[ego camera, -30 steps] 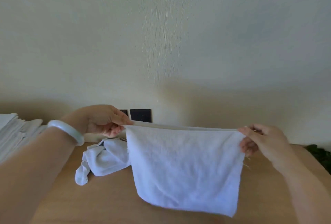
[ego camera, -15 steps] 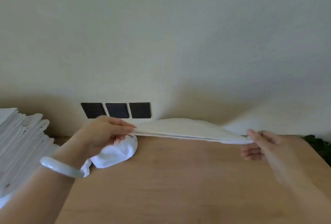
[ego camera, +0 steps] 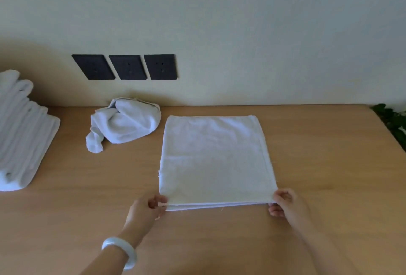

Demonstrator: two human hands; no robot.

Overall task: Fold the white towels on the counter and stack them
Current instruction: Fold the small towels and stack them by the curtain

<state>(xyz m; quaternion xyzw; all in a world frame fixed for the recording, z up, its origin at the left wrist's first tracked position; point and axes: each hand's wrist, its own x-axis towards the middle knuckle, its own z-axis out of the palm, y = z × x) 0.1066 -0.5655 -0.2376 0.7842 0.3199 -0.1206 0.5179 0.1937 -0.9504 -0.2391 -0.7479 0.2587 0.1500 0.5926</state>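
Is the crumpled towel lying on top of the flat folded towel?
No, the crumpled towel lies on the counter beside the flat towel, on its left, not on it.

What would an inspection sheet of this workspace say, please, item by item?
Surface: wooden counter, set against the wall.
Job's things: flat towel lies doubled on the counter; crumpled towel left of its far corner, not folded; stack of folded towels at far left.
Clutter: nothing seen.
Grippers: left hand pinches the flat towel's near left corner; right hand pinches its near right corner; pale bracelet on the left wrist.
Cables: nothing seen.
Surroundings: plain wall with three black plates; green plant at the right edge.
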